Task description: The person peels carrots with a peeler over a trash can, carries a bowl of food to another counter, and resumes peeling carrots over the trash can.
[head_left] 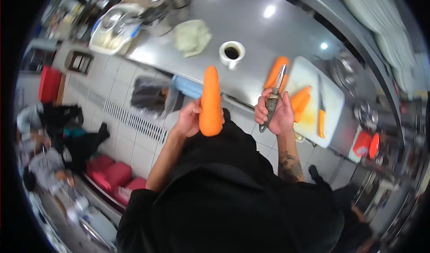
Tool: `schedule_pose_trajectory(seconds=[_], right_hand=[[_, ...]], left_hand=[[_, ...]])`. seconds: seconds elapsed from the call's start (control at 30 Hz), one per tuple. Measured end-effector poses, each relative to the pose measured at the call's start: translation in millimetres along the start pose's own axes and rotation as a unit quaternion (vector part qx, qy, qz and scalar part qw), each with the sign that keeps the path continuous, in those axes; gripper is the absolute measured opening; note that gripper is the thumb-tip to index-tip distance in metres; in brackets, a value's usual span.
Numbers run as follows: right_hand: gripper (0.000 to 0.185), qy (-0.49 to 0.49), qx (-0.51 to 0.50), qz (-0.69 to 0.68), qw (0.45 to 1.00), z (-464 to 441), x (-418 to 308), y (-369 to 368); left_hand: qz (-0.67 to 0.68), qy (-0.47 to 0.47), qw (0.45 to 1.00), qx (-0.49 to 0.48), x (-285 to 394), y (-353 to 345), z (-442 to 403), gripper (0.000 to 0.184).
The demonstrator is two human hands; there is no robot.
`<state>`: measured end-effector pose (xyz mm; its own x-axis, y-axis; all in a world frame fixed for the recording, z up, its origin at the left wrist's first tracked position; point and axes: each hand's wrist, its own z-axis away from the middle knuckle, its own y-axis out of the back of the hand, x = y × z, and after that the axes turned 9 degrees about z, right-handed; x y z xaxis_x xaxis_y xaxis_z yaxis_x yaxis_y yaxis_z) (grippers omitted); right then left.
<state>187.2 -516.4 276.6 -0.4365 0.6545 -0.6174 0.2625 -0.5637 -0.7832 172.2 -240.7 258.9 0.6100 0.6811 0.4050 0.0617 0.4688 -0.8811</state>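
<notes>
A large, smooth orange carrot [210, 105] stands out lengthwise in my left hand [190, 117], whose fingers wrap behind it. My right hand [278, 111] holds a peeler [273, 101] with a dark handle and a metal blade pointing away from me. Beyond the right hand, another carrot [278, 68] lies beside a white cutting board [332, 91]. On the board are orange carrot pieces [303, 99] and a knife [321, 116] with an orange handle.
A white cup [232, 53] of dark liquid and a pale green cloth [192, 37] sit on the steel counter [251, 11]. A white tub [112, 31] of utensils is at the upper left, stacked plates [380, 11] at the upper right. Other people are at the lower left.
</notes>
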Motion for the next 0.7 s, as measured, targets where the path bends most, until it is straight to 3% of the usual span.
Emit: schedule_pose_trajectory(seconds=[0.07, 0.13, 0.17, 0.23, 0.27, 0.4, 0.47, 0.7], right_hand=[[0.043, -0.052, -0.025, 0.121, 0.991, -27.4, 32.4, -17.0], [0.035, -0.075, -0.080, 0.446, 0.889, -76.3, 91.2, -50.0], [0.027, -0.071, -0.069, 0.523, 0.846, -88.8, 117.0, -64.8], [0.027, 0.046, -0.083, 0.627, 0.773, -114.8, 171.6, -98.5], [0.029, 0.111, -0.093, 0.667, 0.731, -126.5, 195.7, -111.1], [0.031, 0.146, -0.118, 0.719, 0.669, -168.7, 282.9, -160.0], [0.033, 0.079, -0.118, 0.781, 0.608, -183.3, 319.5, -181.2], [0.030, 0.090, -0.136, 0.787, 0.595, -224.1, 395.7, -229.6]], left_hand=[[0.026, -0.096, 0.995, 0.014, 17.2, 17.0, 31.4, 0.056], [0.153, -0.154, 0.967, 0.131, 52.7, 67.1, 64.4, 0.050], [0.157, -0.177, 0.961, 0.145, 64.2, 81.0, 72.7, 0.050], [0.153, -0.233, 0.915, 0.293, 86.9, 107.9, 92.1, 0.047], [0.156, -0.240, 0.912, 0.293, 97.7, 129.0, 105.7, 0.047], [0.200, -0.258, 0.896, 0.301, 127.2, 230.9, 161.3, 0.044], [0.267, -0.237, 0.872, 0.335, 144.8, 246.9, 188.5, 0.043], [0.263, -0.241, 0.841, 0.407, 186.3, 300.1, 242.3, 0.043]])
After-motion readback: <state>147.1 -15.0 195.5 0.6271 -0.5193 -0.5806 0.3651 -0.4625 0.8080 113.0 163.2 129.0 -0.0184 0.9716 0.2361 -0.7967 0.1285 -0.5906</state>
